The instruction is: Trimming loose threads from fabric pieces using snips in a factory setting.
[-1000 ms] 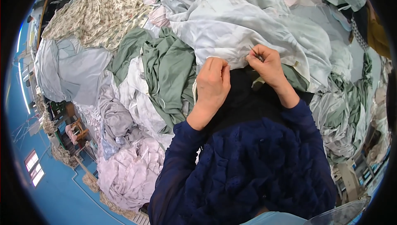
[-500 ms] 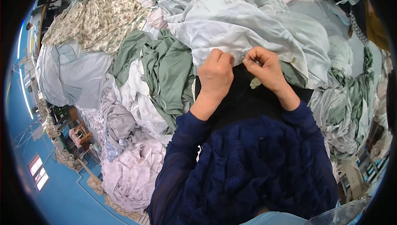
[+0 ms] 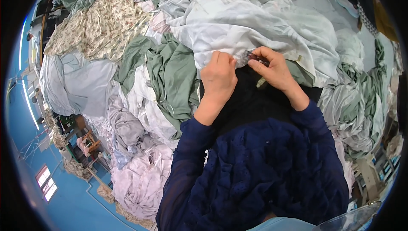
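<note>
Pinching the near edge of a white cloth (image 3: 246,12) between curled fingers, the left hand (image 3: 219,76) is almost closed, back of the hand up, thumb tucked against the forefinger; its fingertips are partly hidden, so the exact grip on the hem is hard to see. Just beside it, the right hand (image 3: 272,68) is folded round a small dark tool (image 3: 258,59), thumb below and fingers above, with the narrow tip pointing left toward the gap between the two hands. Whether that tip touches the hem I cannot tell. The white cloth lies in front of the person, spreading away in loose folds, its near edge meeting the black cloth (image 3: 255,103) over the person's lap. A small greenish scrap (image 3: 260,82) shows just below the right hand, against the black. Under the right side of the white cloth, a piece of green fabric (image 3: 301,74) peeks out. To the left lie a rumpled green cloth (image 3: 172,76), a flower-printed cloth (image 3: 97,27) farther off, and a pale blue-grey cloth (image 3: 76,82). Nearer the person on that side is a pinkish heap (image 3: 144,184). On the right, green and whitish fabrics (image 3: 355,107) are bunched together. The person wears a ruffled navy top (image 3: 263,167)
</note>
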Demonstrator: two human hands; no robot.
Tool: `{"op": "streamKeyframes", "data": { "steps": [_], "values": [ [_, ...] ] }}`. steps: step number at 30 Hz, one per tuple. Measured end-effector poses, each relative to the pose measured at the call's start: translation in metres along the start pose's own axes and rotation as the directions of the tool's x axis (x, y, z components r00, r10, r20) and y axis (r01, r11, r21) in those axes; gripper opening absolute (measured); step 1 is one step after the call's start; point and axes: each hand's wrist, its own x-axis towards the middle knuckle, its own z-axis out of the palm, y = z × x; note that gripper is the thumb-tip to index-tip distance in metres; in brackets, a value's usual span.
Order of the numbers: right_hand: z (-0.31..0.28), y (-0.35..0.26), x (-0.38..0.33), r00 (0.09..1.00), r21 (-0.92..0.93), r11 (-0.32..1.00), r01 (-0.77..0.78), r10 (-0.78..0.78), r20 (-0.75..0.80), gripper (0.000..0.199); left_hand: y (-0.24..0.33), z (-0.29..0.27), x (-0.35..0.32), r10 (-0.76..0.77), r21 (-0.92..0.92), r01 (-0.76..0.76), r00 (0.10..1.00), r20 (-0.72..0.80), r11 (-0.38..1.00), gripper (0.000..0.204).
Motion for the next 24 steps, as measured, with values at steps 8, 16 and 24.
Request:
{"op": "streamKeyframes", "data": {
  "steps": [8, 16, 24],
  "values": [
    [0.006, -0.015, -0.003, 0.926, -0.476, 0.808, 0.347, -0.376, 0.037, 0.029, -0.010, -0.003, -0.021, -0.092, -0.219, 0.089, 0.996, -0.006, 0.972, 0.014],
    [0.016, -0.019, -0.004, 0.799, -0.580, 0.621, 0.527, -0.594, 0.090, 0.034, -0.010, -0.008, -0.037, -0.209, -0.459, 0.186, 0.978, 0.002, 0.868, 0.013],
    [0.026, -0.023, -0.006, 0.783, -0.596, 0.582, 0.553, -0.608, 0.133, 0.035, -0.014, -0.006, -0.045, -0.264, -0.605, 0.201, 0.964, -0.016, 0.770, 0.010]
  ]
}}
